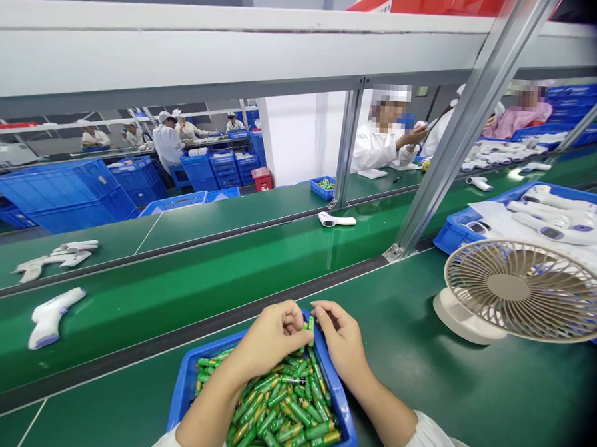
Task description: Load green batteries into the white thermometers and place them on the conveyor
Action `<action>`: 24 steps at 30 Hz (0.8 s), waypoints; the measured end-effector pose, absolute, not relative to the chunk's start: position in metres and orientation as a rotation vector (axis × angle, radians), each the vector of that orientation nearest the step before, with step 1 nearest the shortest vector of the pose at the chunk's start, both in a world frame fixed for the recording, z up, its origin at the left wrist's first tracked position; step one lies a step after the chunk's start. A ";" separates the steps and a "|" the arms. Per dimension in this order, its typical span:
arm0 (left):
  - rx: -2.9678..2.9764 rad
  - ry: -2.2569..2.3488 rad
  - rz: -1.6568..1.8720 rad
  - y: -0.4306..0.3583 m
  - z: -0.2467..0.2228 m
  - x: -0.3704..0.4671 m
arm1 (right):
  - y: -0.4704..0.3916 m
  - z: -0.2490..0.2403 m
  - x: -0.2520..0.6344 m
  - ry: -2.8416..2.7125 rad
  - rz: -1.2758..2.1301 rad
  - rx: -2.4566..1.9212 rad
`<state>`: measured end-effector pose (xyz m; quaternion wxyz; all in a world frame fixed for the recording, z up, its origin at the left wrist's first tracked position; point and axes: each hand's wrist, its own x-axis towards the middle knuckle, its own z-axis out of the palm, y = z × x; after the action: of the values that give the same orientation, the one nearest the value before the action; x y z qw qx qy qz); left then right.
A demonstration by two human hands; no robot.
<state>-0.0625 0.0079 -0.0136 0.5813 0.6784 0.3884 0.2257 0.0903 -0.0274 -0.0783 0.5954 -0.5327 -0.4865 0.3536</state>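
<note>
A blue bin full of loose green-and-gold batteries stands on the bench right in front of me. Over its far right corner, my left hand is closed with a battery upright at its fingertips. More of what the curled fingers hold is hidden. Just right of it, my right hand hovers beside the bin's far right rim. Its fingers are bent and slightly apart from the thumb, with nothing visible between them.
A beige fan stands to the right, before a blue tray of white infrared thermometers. Single thermometers lie on the green conveyor. A metal post rises beyond my bench. Co-workers sit across the line.
</note>
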 end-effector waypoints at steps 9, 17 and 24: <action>1.225 0.871 0.808 0.011 -0.017 -0.053 | -0.041 -0.063 0.094 -1.557 0.381 -1.016; 1.111 0.914 0.826 0.012 -0.018 -0.050 | -0.040 -0.060 0.096 -1.599 0.246 -0.980; 1.097 0.921 0.796 0.012 -0.025 -0.050 | -0.040 -0.057 0.099 -1.651 0.105 -0.986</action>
<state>-0.0498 0.0118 -0.0245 0.6826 0.4892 0.4107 0.3551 0.0989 -0.0402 -0.0571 0.5711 -0.4205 -0.7036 0.0446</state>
